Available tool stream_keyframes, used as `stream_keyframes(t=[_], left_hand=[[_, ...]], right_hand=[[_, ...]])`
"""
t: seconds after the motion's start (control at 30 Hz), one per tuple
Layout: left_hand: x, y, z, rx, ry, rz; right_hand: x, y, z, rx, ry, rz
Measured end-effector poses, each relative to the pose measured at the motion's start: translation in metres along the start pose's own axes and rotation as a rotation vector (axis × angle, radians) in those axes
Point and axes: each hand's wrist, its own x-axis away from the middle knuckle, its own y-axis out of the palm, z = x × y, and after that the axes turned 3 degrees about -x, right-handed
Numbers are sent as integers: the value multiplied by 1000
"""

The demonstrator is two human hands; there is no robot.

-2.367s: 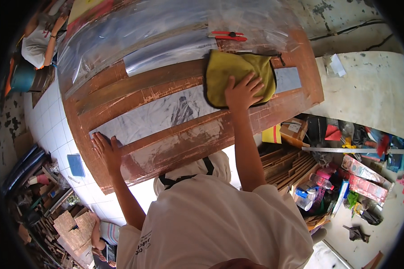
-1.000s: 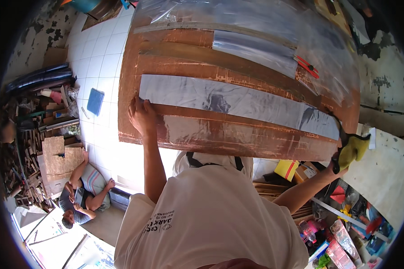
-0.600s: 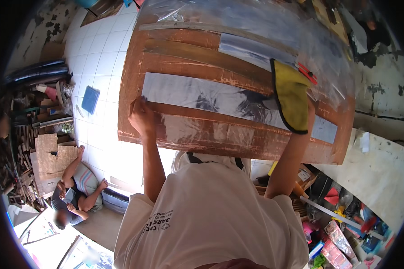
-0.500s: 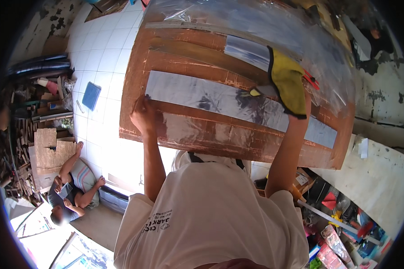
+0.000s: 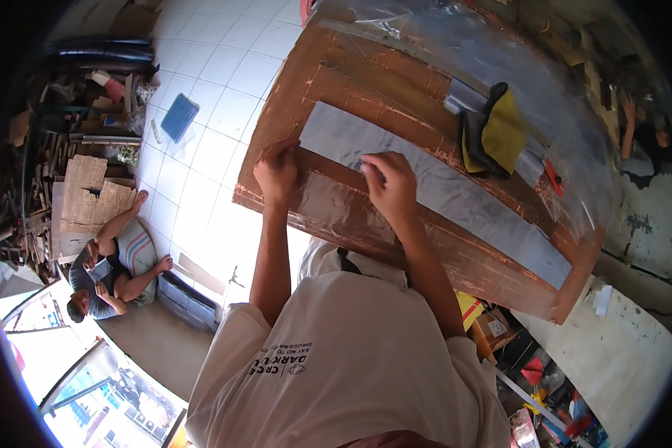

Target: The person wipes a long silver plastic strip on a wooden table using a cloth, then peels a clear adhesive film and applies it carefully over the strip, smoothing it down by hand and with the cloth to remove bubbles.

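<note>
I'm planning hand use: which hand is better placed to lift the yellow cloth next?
Probably the right hand: it's nearer the yellow cloth; the left hand is at one end of the grey strip.

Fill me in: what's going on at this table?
A person is working bare-handed on a long grey-white strip lying across a worn brown table. The left hand is at its near left corner; the right hand, fingers curled, is over its near edge. Whether either grips it is unclear. A black-edged yellow cloth lies beyond the strip, with a red utility knife nearby.
</note>
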Motion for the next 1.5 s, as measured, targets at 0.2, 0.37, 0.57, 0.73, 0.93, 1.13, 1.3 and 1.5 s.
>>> stream_keyframes(t=[0.2,0.37,0.57,0.73,0.93,1.13,1.3,1.5], left_hand=[[-12,-14,-14,279,-114,-178],[-14,-23,-24,315,-128,-247],[-19,-28,-25,324,-127,-303],[-22,-31,-25,333,-87,-333],[-23,-30,-28,344,-48,-318],[-24,-28,-26,363,-46,-313],[-28,-23,-20,330,-64,-286],[-32,-9,-1,266,63,-216]], right_hand=[[-39,68,-5,390,-99,-354],[-41,78,-5,478,-76,-444],[-40,80,-2,458,-23,-452],[-39,79,3,349,-19,-411],[-20,89,-10,519,-194,-290],[5,107,11,599,-364,-59],[-5,102,4,419,-109,-157],[-8,93,7,308,-89,-161]])
